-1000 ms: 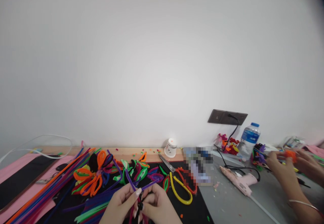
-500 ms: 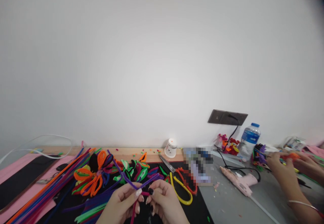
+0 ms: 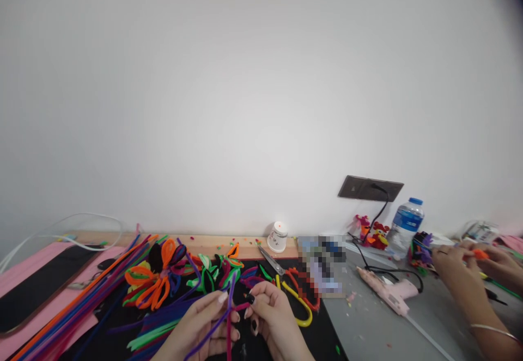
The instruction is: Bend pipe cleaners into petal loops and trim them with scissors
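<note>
Purple and magenta pipe cleaners cross each other between my two hands at the bottom middle. My left hand (image 3: 206, 323) pinches the purple pipe cleaner (image 3: 202, 341) near the crossing, its long end hanging down to the left. The magenta pipe cleaner (image 3: 229, 339) hangs down past my left fingers, and a short magenta end points right. That end is pinched between the thumb and finger of my right hand (image 3: 272, 314). Behind my hands lie looped pipe-cleaner flowers, an orange one (image 3: 157, 279) and a green one (image 3: 210, 274).
Scissors (image 3: 272, 260) with yellow and red handles lie right of my hands, near an upturned paper cup (image 3: 278, 237). A pink glue gun (image 3: 390, 293) and a water bottle (image 3: 406, 225) stand further right, by another person's hands (image 3: 461, 260). Loose pipe cleaners (image 3: 92, 290) and a phone (image 3: 44, 287) lie left.
The purple pipe cleaner has swung from pointing up-left to hanging down-left across my left hand. My right hand has moved slightly right and up. The view has shifted a little.
</note>
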A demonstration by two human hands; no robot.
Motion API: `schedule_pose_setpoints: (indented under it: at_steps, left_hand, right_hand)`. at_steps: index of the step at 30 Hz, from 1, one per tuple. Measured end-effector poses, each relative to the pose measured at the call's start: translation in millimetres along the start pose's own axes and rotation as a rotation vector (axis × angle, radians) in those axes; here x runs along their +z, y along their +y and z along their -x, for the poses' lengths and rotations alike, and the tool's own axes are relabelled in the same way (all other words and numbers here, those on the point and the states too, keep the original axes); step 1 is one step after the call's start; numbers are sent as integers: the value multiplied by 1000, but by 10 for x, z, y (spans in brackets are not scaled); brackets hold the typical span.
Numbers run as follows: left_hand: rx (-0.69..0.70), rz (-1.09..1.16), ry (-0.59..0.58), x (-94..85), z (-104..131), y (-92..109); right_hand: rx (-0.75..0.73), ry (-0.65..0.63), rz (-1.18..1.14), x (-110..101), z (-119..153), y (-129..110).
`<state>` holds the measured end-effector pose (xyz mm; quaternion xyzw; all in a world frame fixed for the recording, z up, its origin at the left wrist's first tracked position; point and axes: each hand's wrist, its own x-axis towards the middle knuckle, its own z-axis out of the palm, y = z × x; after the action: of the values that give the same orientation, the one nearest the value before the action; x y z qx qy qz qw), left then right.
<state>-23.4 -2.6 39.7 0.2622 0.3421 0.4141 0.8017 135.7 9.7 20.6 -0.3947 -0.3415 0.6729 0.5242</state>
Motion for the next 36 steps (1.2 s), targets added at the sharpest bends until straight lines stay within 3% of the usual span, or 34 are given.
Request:
schedule_pose_setpoints:
  at_steps: [14, 22, 25, 28, 33, 36]
  left_hand:
    - [12, -293, -19, -58, -78, -163]
    - [13, -630, -65, -158, -167, -274]
    - [149, -640, -80, -119, -141, -196]
    - [229, -586, -23, -102, -123, -122]
    - [196, -487, 86, -167, -151, -107]
    - [157, -447, 119, -197, -164, -128]
  right_hand:
    - [-79, 15, 90, 81, 69, -93]
    - [-151, -9, 208, 84, 82, -107]
    - [-162, -45, 192, 41, 51, -71]
    - [-179, -81, 146, 12, 33, -50]
    - [-245, -164, 198, 46, 98, -97]
    - [-278, -141, 254, 74, 135, -124]
